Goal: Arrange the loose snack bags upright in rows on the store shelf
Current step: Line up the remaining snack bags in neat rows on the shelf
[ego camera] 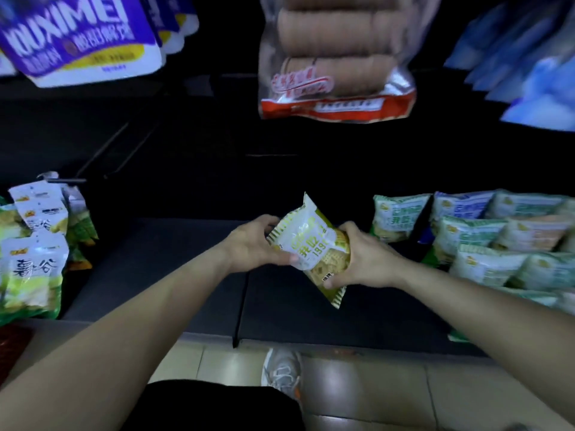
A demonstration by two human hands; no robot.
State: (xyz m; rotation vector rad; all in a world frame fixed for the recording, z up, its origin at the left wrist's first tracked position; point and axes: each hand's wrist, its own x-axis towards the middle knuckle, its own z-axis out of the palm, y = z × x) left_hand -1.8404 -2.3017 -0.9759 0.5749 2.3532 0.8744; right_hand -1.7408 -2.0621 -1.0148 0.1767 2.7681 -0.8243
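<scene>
- Fingers (267, 227) of the left hand (253, 244) and right hand (362, 259) grasp a tilted yellow-green cracker bag (311, 244) above the dark shelf (186, 259).
- Rows of green and blue cracker bags (485, 241) lie just right.
- Green snack bags (31, 253) stand at left.
- A biscuit bag (336, 63) hangs overhead.

1. The purple-and-white pack (77, 42) at the top left carries large white capitals. "UXIMEI" can be read; the letters before it are cut off, and the smaller line beneath is too blurred to read.
2. The clear biscuit pack (336, 88) at the top middle has red script and a printed white strip on its red band, both illegible.
3. The snack bag (311, 247) in the middle shows green characters beginning with "我", and below them the digits "199".
4. The white-and-green bag (31, 275) at the left bears large dark characters, "嘉谷".
5. The green-edged bag (396, 220) at the right shows "我" in the same lettering; its neighbours' print is blurred.
</scene>
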